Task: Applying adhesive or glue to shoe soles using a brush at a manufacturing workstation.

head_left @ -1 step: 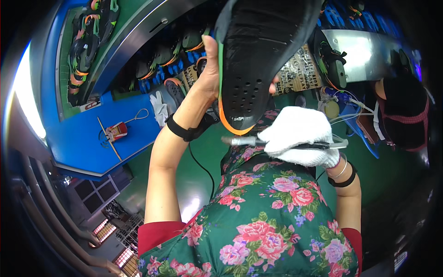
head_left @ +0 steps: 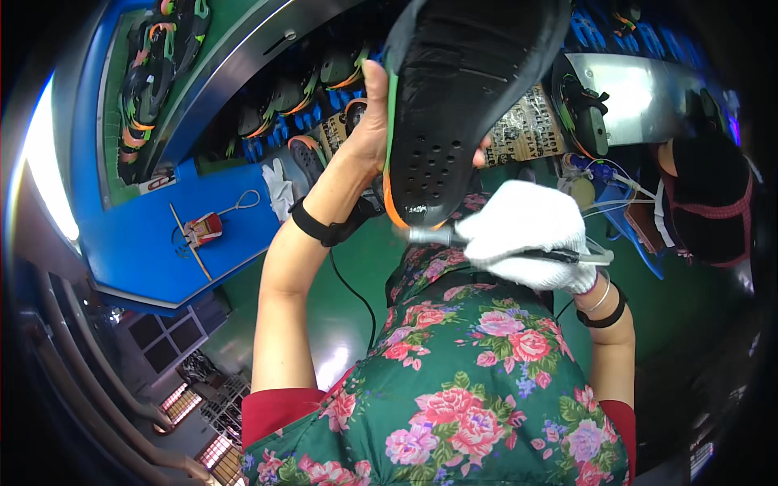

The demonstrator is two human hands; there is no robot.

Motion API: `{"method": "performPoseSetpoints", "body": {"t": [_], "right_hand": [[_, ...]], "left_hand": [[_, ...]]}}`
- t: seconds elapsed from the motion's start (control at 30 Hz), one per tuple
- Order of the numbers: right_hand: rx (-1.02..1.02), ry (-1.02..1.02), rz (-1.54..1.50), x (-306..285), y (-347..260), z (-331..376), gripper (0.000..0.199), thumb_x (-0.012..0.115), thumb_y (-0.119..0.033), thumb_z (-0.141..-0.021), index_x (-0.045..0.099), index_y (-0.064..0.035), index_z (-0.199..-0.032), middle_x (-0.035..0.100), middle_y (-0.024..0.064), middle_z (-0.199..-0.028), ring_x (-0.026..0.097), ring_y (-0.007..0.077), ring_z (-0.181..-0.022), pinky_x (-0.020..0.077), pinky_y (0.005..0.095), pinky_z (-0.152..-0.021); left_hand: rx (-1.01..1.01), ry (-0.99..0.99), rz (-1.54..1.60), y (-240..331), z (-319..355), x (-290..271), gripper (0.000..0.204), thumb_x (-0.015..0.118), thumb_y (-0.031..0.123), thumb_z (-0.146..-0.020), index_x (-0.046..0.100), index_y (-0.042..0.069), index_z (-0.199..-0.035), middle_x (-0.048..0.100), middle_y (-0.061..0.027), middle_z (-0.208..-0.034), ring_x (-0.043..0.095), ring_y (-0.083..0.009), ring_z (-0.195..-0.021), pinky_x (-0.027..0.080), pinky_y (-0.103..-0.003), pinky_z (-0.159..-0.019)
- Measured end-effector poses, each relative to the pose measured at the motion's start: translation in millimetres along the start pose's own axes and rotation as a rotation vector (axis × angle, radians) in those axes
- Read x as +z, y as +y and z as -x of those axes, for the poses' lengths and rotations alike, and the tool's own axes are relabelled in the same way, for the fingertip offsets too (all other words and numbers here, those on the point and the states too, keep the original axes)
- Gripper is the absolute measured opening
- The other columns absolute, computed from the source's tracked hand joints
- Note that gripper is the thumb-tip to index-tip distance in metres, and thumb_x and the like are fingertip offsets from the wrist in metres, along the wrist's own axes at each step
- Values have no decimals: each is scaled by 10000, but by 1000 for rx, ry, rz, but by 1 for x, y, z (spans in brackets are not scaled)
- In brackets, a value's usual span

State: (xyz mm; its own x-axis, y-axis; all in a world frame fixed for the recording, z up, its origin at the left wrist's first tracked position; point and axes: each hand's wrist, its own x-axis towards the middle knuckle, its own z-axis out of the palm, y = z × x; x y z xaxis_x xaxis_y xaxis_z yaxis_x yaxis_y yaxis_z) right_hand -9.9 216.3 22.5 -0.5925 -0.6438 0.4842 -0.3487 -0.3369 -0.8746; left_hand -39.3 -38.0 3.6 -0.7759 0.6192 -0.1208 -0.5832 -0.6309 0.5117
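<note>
A large black shoe (head_left: 458, 89) is held bottom side up in front of me. Small holes dot its near end, and an orange and green band runs along its edge. My bare left hand (head_left: 370, 134) grips it from the left side, with thumb up along the edge and fingertips showing on the right side. In a white knitted glove, my right hand (head_left: 527, 231) closes around a brush (head_left: 431, 236) with a grey metal collar and a pale tube at its rear. The brush tip lies at the orange near end of the shoe; bristles look blurred, so contact is unclear.
To the left a blue table (head_left: 146, 259) bears a red container (head_left: 204, 229) with a stick and a white glove (head_left: 278, 189). Several shoes stand on a rack beyond. Another shoe (head_left: 585, 109) sits far right, near a person (head_left: 713, 178) and hoses.
The brush has shifted slightly up and to the right, closer along the orange rim of the shoe. The shoe has tilted or risen a little in my left hand.
</note>
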Motion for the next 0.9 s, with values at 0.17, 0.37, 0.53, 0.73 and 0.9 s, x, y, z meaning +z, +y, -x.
{"method": "performPoseSetpoints", "body": {"t": [0.17,0.37,0.53,0.73,0.9], "right_hand": [[-103,-202,291,0,7,-5,293,824,-86,-742,812,-115,-1033,777,85,-1068,727,260,-906,566,373,-804],[-15,-201,213,-6,5,-29,251,822,-113,-790,814,-155,-1037,787,42,-1043,733,261,-931,544,408,-973],[366,-30,-208,-6,-4,-26,150,819,-26,-802,806,-41,-950,789,131,-968,750,250,-894,568,380,-885],[338,317,275,-9,-6,-36,177,798,36,-778,781,22,-954,767,152,-962,731,230,-871,567,335,-805],[182,210,476,-13,-14,-46,190,793,51,-762,782,-8,-943,765,123,-929,730,235,-836,567,330,-778]], "left_hand": [[-131,49,-7,1,-1,1,1189,378,944,-760,489,-18,-1450,681,-281,-1174,731,-393,-1020,636,-536,-873],[-192,330,-390,12,9,12,1051,345,871,-863,518,-1,-1424,707,-218,-1122,763,-354,-905,668,-500,-764],[-102,130,80,3,12,-15,1039,186,890,-897,418,106,-1538,672,-187,-1253,742,-421,-847,637,-536,-802],[111,449,211,-48,33,-19,516,352,421,-1124,595,42,-1375,703,-115,-1218,701,-220,-1073,569,-407,-992],[132,508,-92,-77,42,-3,439,429,296,-1110,545,29,-1438,593,-80,-1413,541,-169,-1320,398,-382,-1164]]}}
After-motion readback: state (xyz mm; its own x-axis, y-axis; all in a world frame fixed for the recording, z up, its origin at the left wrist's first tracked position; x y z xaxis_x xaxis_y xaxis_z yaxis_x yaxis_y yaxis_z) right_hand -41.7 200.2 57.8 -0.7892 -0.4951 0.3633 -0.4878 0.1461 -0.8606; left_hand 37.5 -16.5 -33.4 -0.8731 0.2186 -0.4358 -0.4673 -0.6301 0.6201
